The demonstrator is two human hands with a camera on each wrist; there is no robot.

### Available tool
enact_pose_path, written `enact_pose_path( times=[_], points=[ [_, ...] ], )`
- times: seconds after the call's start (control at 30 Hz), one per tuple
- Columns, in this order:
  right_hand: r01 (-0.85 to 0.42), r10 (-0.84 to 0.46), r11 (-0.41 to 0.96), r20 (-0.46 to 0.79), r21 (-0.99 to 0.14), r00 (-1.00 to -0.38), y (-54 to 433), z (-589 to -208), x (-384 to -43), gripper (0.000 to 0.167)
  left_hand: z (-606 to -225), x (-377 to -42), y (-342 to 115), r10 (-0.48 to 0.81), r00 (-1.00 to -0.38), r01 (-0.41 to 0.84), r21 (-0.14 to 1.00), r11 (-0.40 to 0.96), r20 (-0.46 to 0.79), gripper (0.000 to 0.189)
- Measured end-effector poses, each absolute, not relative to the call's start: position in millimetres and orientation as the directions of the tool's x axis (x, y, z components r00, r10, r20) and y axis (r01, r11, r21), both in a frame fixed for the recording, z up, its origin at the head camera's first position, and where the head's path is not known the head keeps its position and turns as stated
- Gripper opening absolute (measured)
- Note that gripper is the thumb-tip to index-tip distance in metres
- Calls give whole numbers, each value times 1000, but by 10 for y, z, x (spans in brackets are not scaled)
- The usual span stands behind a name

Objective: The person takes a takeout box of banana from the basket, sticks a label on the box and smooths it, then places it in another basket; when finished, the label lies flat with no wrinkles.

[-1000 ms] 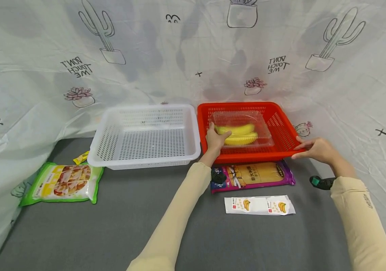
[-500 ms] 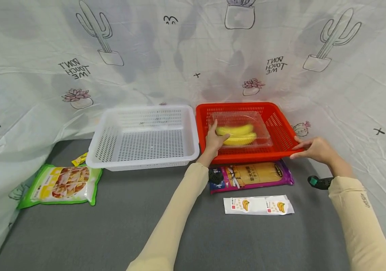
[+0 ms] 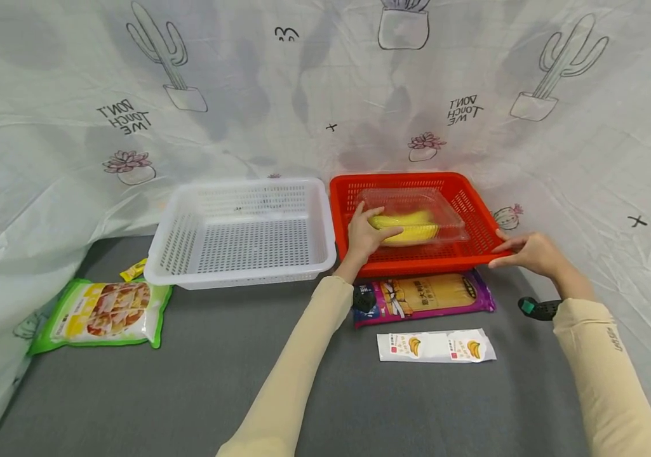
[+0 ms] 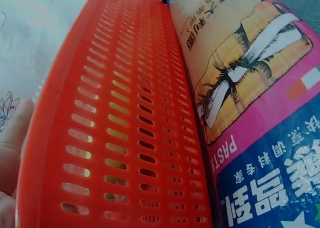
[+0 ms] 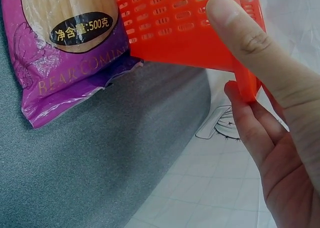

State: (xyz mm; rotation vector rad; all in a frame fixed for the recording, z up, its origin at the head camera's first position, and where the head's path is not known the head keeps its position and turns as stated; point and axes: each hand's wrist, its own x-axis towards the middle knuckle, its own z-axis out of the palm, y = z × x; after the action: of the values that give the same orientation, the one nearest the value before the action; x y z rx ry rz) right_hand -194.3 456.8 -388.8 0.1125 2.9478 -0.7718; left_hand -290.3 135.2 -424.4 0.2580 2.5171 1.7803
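In the head view, a clear plastic box [image 3: 451, 225] with yellow bananas [image 3: 413, 230] in it lies inside the red basket [image 3: 416, 266]. My left hand [image 3: 364, 238] grips the left end of the box, thumb and fingers spread over its near corner. The left wrist view shows mostly the basket's slotted wall, with part of that hand [image 4: 12, 153] at the edge. At the basket's front right corner, my right hand [image 3: 536, 254] pinches the rim. In the right wrist view its thumb [image 5: 250, 40] lies on the near side and the fingers [image 5: 255, 133] curl beneath.
A white basket [image 3: 245, 277] stands left of the red one. A purple pasta bag [image 3: 428, 298] lies against the red basket's front, with a white banana-printed strip [image 3: 436, 346] nearer. At left are a green food bag [image 3: 105, 311] and a small yellow packet [image 3: 133, 270].
The plastic box with the bananas has shifted slightly right and tilted within the red basket. My left thumb and fingers have moved further over it. The right hand stays on the rim.
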Motion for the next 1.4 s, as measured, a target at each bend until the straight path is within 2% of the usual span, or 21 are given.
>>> enact_pose_path(
  times=[0.13, 0.27, 0.37, 0.63, 1.2, 1.4],
  points=[
    [108, 61, 864, -112, -491, -992, 4574, -3899, -1934, 55, -4222, -2899, 1356, 174, -977, 179, 923, 340, 126, 38],
    [105, 55, 860, -114, -500, -992, 4570, -3901, -1923, 58, -4223, -2892, 1349, 209, -966, 207, 935, 288, 149, 28],
    [105, 55, 858, -113, -503, -992, 4571, -3899, -1916, 58, -4217, -2888, 1346, 247, -951, 252, 932, 261, 188, 27],
    [128, 59, 852, -150, -508, -987, 4577, -3919, -1891, 59, -4236, -2846, 1334, 345, -903, 368, 877, 309, 258, 32],
    [137, 63, 850, -160, -509, -985, 4562, -3914, -1894, 61, -4238, -2847, 1204, 362, -867, 438, 870, 227, 342, 31],
    [101, 45, 853, -120, -512, -992, 4586, -3892, -1905, 58, -4184, -2840, 1148, 345, -855, 471, 858, 204, 388, 29]
  ],
)
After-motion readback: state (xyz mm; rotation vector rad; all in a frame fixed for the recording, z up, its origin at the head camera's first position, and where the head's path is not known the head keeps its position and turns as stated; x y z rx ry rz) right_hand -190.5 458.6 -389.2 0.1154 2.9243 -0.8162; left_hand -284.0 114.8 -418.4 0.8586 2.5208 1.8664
